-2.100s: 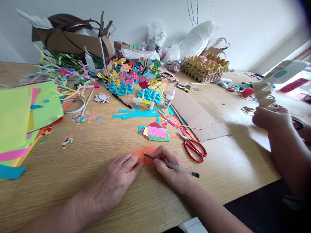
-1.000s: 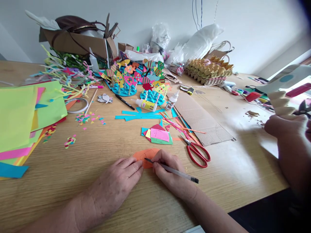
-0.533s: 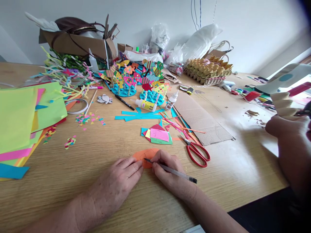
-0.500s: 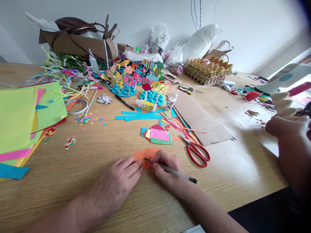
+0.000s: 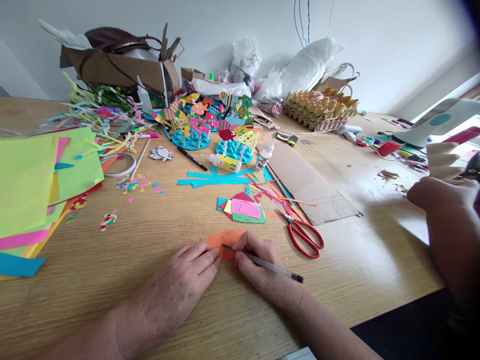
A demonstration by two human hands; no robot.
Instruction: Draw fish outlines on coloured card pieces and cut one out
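Between my hands an orange paper piece with drawn lines lies on the wooden table. My right hand grips a pen, its tip touching the paper. My left hand lies flat, its fingertips resting on the paper's left edge. Just beyond is a small stack of cut papers with a pink piece on top. Red-handled scissors lie to the right of the stack.
Colored sheets are piled at the left. Glue bottles, paper fish decorations and blue strips lie farther back. Cardboard is right of center. Another person's hand holds a pale object at the far right.
The other person's hand at the right has shifted slightly. My hands, the pen and the orange paper look almost unchanged.
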